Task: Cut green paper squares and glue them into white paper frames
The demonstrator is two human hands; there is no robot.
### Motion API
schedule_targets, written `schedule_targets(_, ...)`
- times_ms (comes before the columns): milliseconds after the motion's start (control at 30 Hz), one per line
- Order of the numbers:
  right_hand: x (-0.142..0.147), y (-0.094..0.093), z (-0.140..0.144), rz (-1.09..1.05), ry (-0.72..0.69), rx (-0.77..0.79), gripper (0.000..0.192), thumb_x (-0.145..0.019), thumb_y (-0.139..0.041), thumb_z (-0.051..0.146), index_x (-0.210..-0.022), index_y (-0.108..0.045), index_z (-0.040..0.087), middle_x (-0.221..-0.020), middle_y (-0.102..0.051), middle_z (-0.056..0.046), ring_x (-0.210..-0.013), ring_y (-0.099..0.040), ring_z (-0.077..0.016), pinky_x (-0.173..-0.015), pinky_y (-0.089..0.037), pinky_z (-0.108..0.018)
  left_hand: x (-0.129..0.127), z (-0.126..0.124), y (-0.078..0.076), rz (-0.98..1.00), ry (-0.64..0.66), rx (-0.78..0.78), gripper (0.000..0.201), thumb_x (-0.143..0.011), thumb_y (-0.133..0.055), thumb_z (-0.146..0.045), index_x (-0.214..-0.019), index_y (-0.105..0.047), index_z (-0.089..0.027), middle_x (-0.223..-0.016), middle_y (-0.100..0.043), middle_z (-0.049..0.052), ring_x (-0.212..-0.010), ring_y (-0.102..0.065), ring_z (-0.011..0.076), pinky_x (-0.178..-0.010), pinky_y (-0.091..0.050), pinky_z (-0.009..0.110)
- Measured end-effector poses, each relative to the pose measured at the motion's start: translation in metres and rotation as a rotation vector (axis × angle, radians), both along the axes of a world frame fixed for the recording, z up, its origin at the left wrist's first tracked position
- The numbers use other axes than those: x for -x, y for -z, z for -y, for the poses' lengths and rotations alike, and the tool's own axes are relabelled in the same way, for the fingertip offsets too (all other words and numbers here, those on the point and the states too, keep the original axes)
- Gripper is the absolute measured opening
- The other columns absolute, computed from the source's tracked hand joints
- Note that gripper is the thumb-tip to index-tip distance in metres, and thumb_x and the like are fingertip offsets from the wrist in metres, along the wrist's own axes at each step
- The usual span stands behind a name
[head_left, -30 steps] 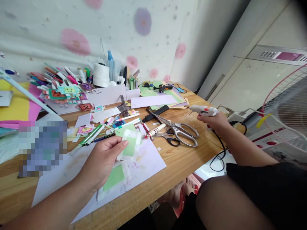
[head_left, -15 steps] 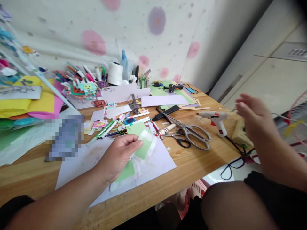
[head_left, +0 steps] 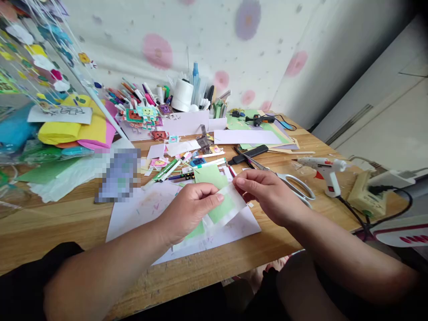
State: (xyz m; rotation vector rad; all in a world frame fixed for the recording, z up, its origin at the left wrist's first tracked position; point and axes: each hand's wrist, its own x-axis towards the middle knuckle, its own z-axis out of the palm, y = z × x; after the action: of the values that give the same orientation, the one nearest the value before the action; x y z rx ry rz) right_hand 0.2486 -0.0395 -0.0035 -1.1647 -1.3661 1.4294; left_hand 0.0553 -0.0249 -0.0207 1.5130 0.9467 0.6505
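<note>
My left hand point(head_left: 192, 209) pinches a small green paper piece point(head_left: 223, 209) edged with clear tape, thumb on top. At its upper right corner, my right hand point(head_left: 264, 191) is closed, thumb and fingers pinching the taped edge. Beneath both hands lies a white paper sheet point(head_left: 140, 214) with coloured marks. Another green paper point(head_left: 210, 176) shows just behind the held piece, and part of a further green piece point(head_left: 197, 231) peeks out below the left hand.
Large scissors point(head_left: 297, 185) lie behind my right hand. A white hot glue gun point(head_left: 326, 169) and a power strip point(head_left: 368, 196) are at the right. Markers point(head_left: 170, 169), paper cut-outs and a white thread spool point(head_left: 182, 95) crowd the back. Coloured crepe paper point(head_left: 90, 120) is piled left.
My right hand has come in from the far right and now grips the taped edge of the green paper. My left hand still holds it. The view has shifted left.
</note>
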Motion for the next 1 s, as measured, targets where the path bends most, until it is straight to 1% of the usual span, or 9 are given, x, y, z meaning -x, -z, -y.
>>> schedule_targets(133,0.0,0.003,0.0,-0.125,-0.003,0.073,0.007,-0.077,-0.061,0.019,-0.074,-0.067,0.017,-0.064,-0.059,0.003,-0.058,-0.05,-0.0074,-0.055,-0.04,-0.02,0.0,-0.001,-0.001,-0.008,-0.018,-0.01,0.03,-0.082,-0.055,-0.038,-0.062,-0.053,-0.015,-0.06,-0.037,-0.005,-0.059,-0.034,0.0099,-0.054,-0.026,0.024)
schedule_targets(233,0.0,0.006,-0.002,-0.19,-0.016,0.104,0.005,-0.074,-0.065,0.018,-0.073,-0.07,0.017,-0.062,-0.061,0.003,-0.057,-0.051,-0.0066,-0.055,-0.04,-0.02,0.001,-0.002,-0.001,-0.024,-0.003,-0.039,0.031,-0.083,-0.055,-0.039,-0.063,-0.054,-0.015,-0.061,-0.037,-0.005,-0.059,-0.034,0.0095,-0.054,-0.026,0.024)
schedule_targets(333,0.0,0.009,-0.004,-0.235,-0.022,0.133,0.002,-0.07,-0.071,0.019,-0.071,-0.071,0.017,-0.059,-0.061,0.004,-0.054,-0.049,-0.006,-0.053,-0.039,-0.019,0.002,-0.003,0.0,-0.051,0.028,-0.079,0.031,-0.084,-0.053,-0.039,-0.064,-0.054,-0.016,-0.06,-0.038,-0.005,-0.058,-0.035,0.0091,-0.053,-0.027,0.023)
schedule_targets(533,0.001,0.018,-0.008,-0.292,-0.057,0.241,0.019,-0.062,-0.081,0.03,-0.072,-0.071,0.016,-0.058,-0.061,0.003,-0.051,-0.051,-0.0079,-0.051,-0.04,-0.022,0.002,-0.001,-0.003,-0.085,0.089,-0.1,0.029,-0.084,-0.054,-0.039,-0.068,-0.058,-0.016,-0.06,-0.039,-0.005,-0.055,-0.034,0.0088,-0.05,-0.027,0.022)
schedule_targets(633,0.001,0.02,-0.007,-0.304,-0.084,0.275,0.024,-0.059,-0.082,0.033,-0.071,-0.07,0.016,-0.059,-0.062,0.003,-0.052,-0.053,-0.0083,-0.052,-0.042,-0.022,0.002,0.0,-0.005,-0.097,0.118,-0.103,0.028,-0.084,-0.053,-0.039,-0.067,-0.057,-0.016,-0.058,-0.038,-0.006,-0.053,-0.033,0.0085,-0.048,-0.026,0.022)
schedule_targets(800,0.0,0.019,-0.006,-0.276,-0.117,0.259,0.024,-0.062,-0.082,0.035,-0.069,-0.069,0.015,-0.057,-0.06,0.003,-0.051,-0.051,-0.0083,-0.05,-0.039,-0.022,0.002,0.001,-0.006,-0.138,0.125,-0.157,0.029,-0.085,-0.051,-0.037,-0.064,-0.055,-0.017,-0.057,-0.036,-0.006,-0.053,-0.033,0.0087,-0.047,-0.025,0.022)
schedule_targets(933,0.002,0.02,-0.005,-0.228,-0.112,0.185,0.024,-0.065,-0.08,0.035,-0.069,-0.068,0.015,-0.055,-0.057,0.004,-0.049,-0.045,-0.0071,-0.049,-0.034,-0.021,0.001,0.003,-0.007,-0.215,0.087,-0.227,0.029,-0.085,-0.049,-0.034,-0.062,-0.052,-0.017,-0.056,-0.034,-0.006,-0.052,-0.032,0.0085,-0.047,-0.025,0.022)
schedule_targets(1000,0.004,0.019,-0.004,-0.194,-0.098,0.131,0.022,-0.068,-0.077,0.035,-0.069,-0.067,0.016,-0.055,-0.055,0.005,-0.051,-0.043,-0.0074,-0.051,-0.033,-0.022,0.0,0.004,-0.008,-0.25,0.057,-0.257,0.031,-0.084,-0.049,-0.033,-0.058,-0.047,-0.017,-0.054,-0.032,-0.006,-0.051,-0.03,0.0082,-0.047,-0.024,0.022)
